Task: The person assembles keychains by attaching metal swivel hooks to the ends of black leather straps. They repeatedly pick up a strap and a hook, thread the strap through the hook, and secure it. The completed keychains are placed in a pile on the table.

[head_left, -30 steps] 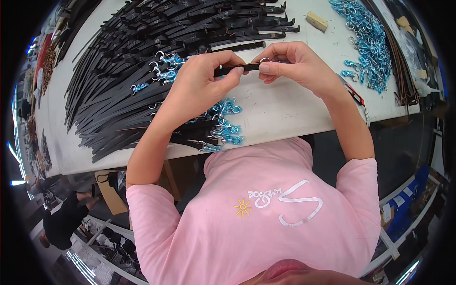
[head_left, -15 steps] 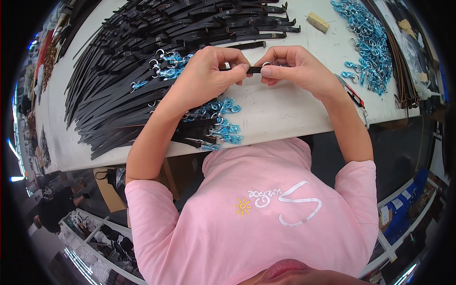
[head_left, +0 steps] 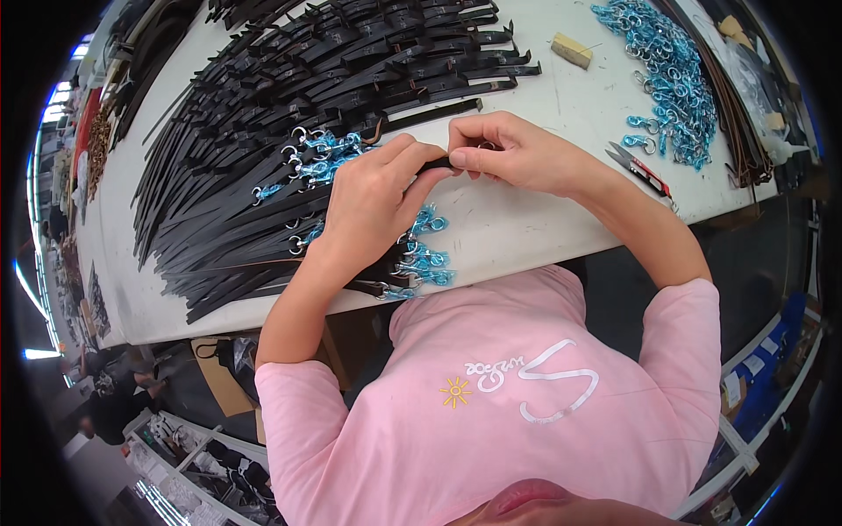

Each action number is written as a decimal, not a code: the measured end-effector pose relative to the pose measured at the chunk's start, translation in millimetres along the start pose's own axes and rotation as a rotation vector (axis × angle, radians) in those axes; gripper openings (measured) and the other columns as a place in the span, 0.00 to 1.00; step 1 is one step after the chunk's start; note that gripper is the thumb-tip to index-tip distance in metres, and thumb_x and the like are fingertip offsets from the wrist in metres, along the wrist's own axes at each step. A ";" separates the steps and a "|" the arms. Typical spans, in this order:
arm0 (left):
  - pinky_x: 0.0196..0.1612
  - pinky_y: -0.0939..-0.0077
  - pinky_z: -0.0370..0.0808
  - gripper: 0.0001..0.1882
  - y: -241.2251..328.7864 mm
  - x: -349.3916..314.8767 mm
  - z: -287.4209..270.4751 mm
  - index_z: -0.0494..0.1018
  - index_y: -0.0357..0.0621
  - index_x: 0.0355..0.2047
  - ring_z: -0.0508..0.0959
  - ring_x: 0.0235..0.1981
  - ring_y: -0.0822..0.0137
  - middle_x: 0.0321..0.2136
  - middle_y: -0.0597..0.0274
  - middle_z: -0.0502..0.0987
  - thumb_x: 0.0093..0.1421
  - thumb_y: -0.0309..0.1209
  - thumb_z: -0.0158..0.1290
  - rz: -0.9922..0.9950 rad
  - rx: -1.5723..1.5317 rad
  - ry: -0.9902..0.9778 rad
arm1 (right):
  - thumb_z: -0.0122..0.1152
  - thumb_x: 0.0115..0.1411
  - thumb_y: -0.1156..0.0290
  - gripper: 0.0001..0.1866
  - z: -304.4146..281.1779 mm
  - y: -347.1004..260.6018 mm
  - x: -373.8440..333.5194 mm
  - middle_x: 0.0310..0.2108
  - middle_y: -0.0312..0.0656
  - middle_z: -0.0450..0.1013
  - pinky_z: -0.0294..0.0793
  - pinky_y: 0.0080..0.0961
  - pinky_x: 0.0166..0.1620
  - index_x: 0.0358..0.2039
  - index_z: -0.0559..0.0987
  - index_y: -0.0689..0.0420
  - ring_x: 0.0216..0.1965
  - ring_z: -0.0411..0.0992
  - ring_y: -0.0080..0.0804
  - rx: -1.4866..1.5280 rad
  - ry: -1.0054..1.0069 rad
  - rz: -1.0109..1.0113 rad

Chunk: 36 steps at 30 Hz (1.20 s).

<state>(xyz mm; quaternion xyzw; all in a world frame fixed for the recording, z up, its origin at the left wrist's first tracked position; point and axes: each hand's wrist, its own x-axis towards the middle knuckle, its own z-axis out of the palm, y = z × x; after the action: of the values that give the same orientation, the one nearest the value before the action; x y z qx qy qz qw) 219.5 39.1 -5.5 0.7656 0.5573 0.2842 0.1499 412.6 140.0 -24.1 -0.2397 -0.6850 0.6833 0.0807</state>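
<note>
Above the table, a black strap [head_left: 431, 165] is stretched between my two hands, with only a short piece showing. My left hand [head_left: 373, 193] pinches it between thumb and fingers, back of the hand up. My right hand [head_left: 509, 156] grips its right end, thumb on top; part of a metal ring shows by those fingers, mostly hidden. Beneath and beside my left hand lie black straps ending in metal snap hooks wrapped in blue film [head_left: 427, 259]. More wrapped hooks [head_left: 326, 158] rest just beyond my left wrist.
A large heap of black straps [head_left: 351, 66] covers the table's left and far side. At the right lie a pile of blue-wrapped hooks [head_left: 671, 83], brown straps [head_left: 732, 123] and red-handled snips [head_left: 640, 168]. A yellowish block [head_left: 571, 51] sits at the back. The white table's [head_left: 526, 241] near edge borders my body.
My hands have come closer together, and less of the strap shows between them. My left hand has turned more back-up. The whole view has shifted slightly, baring the snips beside my right forearm.
</note>
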 end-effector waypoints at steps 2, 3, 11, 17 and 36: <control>0.25 0.67 0.71 0.08 -1.1 -3.5 2.6 0.78 0.44 0.36 0.76 0.22 0.58 0.24 0.61 0.75 0.57 0.30 0.61 -0.019 -0.021 -0.013 | 0.56 0.66 0.64 0.12 5.8 10.7 1.6 0.23 0.27 0.63 0.59 0.17 0.32 0.27 0.71 0.55 0.27 0.60 0.15 0.022 0.019 -0.054; 0.24 0.68 0.71 0.08 -3.1 -4.5 4.2 0.78 0.44 0.36 0.75 0.21 0.59 0.24 0.61 0.74 0.57 0.30 0.61 -0.010 -0.015 -0.003 | 0.56 0.65 0.64 0.12 7.7 10.9 1.2 0.23 0.27 0.63 0.58 0.17 0.32 0.27 0.71 0.55 0.27 0.59 0.14 0.063 0.022 -0.022; 0.23 0.72 0.69 0.08 -4.4 -2.7 7.5 0.79 0.42 0.36 0.73 0.18 0.64 0.25 0.62 0.75 0.56 0.30 0.62 -0.107 -0.101 -0.038 | 0.55 0.66 0.63 0.12 9.5 15.9 3.4 0.23 0.26 0.63 0.56 0.16 0.29 0.27 0.70 0.54 0.25 0.58 0.13 0.155 0.019 0.009; 0.22 0.74 0.69 0.09 -6.6 1.2 6.8 0.79 0.41 0.37 0.73 0.17 0.65 0.26 0.60 0.76 0.56 0.28 0.62 -0.124 -0.129 -0.018 | 0.54 0.69 0.60 0.13 -9.0 5.2 -3.1 0.26 0.28 0.68 0.65 0.13 0.31 0.30 0.73 0.54 0.26 0.64 0.13 0.217 -0.049 0.173; 0.24 0.71 0.70 0.08 -4.1 -2.1 14.0 0.79 0.44 0.37 0.75 0.20 0.61 0.27 0.62 0.76 0.58 0.31 0.60 -0.081 -0.019 -0.027 | 0.53 0.67 0.62 0.13 -1.2 11.8 -2.0 0.25 0.29 0.68 0.64 0.16 0.31 0.29 0.74 0.57 0.28 0.64 0.16 -0.196 0.043 0.052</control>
<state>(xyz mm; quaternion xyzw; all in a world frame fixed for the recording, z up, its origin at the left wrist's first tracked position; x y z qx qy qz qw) 224.3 39.8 -19.4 0.7448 0.5829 0.2730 0.1760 417.4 139.6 -35.1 -0.2786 -0.7403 0.6095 0.0539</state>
